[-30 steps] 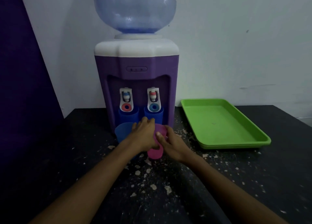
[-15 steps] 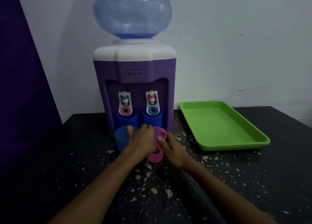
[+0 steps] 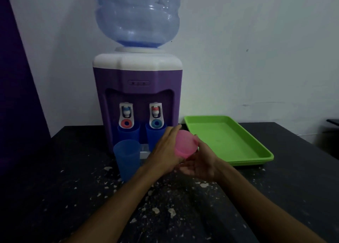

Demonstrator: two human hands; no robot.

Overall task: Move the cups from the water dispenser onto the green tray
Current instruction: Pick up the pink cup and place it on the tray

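Between the water dispenser [image 3: 137, 88] and the green tray [image 3: 264, 155], above the worktop [image 3: 55, 197], the left hand [image 3: 165, 154] and right hand [image 3: 200, 162] together clasped one pink cup [image 3: 185, 145], tilted. It looked light, thin and slightly slick, best gripped around its wall. Three blue cups remained: two under the taps [image 3: 128, 132] [image 3: 153, 134], one standing just in front [image 3: 126, 158].

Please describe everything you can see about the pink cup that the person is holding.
The pink cup is a small tumbler of translucent, plastic-looking material, without handle or lid. It is lifted off the black counter and tilted, between the dispenser and the green tray. Both hands hold it: the left hand covers its left side, and the right hand supports it from below and from the right. Whether it contains water cannot be seen.
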